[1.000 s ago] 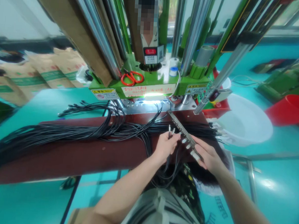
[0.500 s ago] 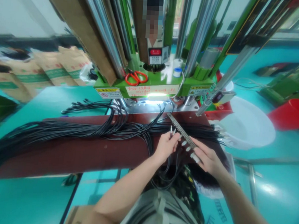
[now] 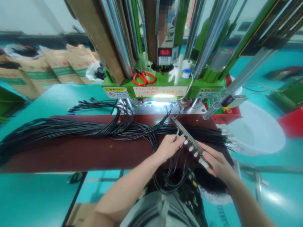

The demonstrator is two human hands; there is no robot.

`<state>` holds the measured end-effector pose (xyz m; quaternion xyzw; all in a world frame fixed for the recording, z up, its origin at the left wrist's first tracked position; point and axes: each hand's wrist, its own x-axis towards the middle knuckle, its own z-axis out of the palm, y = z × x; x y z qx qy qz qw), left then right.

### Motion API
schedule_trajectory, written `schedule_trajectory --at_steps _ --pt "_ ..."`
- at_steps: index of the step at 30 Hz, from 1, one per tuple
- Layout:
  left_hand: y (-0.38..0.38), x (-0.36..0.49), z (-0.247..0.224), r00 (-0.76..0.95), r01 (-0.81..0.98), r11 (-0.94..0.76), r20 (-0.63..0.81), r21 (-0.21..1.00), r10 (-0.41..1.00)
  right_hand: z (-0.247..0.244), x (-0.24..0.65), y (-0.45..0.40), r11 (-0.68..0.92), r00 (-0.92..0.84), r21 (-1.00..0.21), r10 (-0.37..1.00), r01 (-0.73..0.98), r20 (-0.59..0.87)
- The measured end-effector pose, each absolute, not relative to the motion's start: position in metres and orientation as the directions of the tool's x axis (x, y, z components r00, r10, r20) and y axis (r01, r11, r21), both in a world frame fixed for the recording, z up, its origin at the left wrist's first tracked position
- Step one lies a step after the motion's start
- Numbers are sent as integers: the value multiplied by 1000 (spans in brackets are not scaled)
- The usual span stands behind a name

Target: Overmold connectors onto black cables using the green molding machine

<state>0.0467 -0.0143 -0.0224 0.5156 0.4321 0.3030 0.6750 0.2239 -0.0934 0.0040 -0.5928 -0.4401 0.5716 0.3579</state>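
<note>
My right hand (image 3: 216,161) grips the near end of a long, narrow metal bar (image 3: 188,135), which slants up and left over the board. Along its near edge sit several pale connector ends (image 3: 195,153). My left hand (image 3: 171,146) is closed at the bar's edge, pinching a black cable with a thin metallic tip (image 3: 177,132). Black cables (image 3: 175,164) hang below the bar toward my lap. Behind both hands a thick bundle of black cables (image 3: 72,128) lies across the brown board (image 3: 83,154).
Beyond the board stands a green press (image 3: 208,91) with a lit steel bed (image 3: 141,108) and upright columns. Orange-handled scissors (image 3: 144,78) rest on its ledge. A white basin (image 3: 259,132) and a red container (image 3: 297,121) are at right. Paper sacks (image 3: 57,66) line the left.
My left hand has brought the cable's metallic tip against the bar's edge; before, two tips stood up apart from it. The whole view has shifted slightly.
</note>
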Motion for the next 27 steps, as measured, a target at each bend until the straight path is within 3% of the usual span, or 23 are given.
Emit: schedule_trajectory --at_steps 9,16,22,27 --pt "-16 46 -28 402 -4 270 -245 963 882 8 221 -90 -167 -69 -960 980 225 -186" --pt "-18 44 -23 238 -161 168 -127 973 963 6 221 -96 -382 -11 -919 923 100 -384" --pt "-14 34 -18 465 -189 332 -213 924 859 8 224 -93 -352 -65 -925 929 144 -364" --pt "-10 28 -13 560 -247 433 -237 867 794 10 226 -92 -351 -88 -921 925 167 -369"
